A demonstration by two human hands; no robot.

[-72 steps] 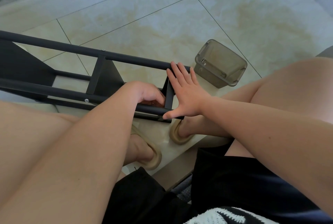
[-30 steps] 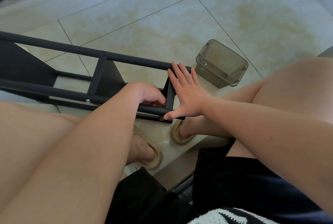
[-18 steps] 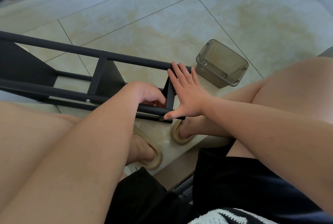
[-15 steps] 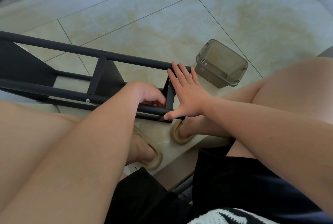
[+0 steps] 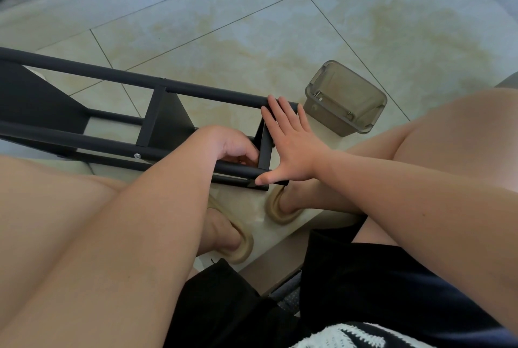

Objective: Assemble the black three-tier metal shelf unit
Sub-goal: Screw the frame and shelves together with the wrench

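Shelf frame (image 5: 84, 139): on its side on the floor (image 5: 280, 25).
Left hand (image 5: 232, 146): inside the frame's right end; your fingers curl, but their hold cannot be told.
Right hand (image 5: 291, 148): your spread palm presses the frame's right end.
Plastic box (image 5: 344, 101): just right of the frame.

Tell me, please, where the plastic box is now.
In the head view, the plastic box sits on the floor right of centre, just beyond the shelf frame and the right hand.
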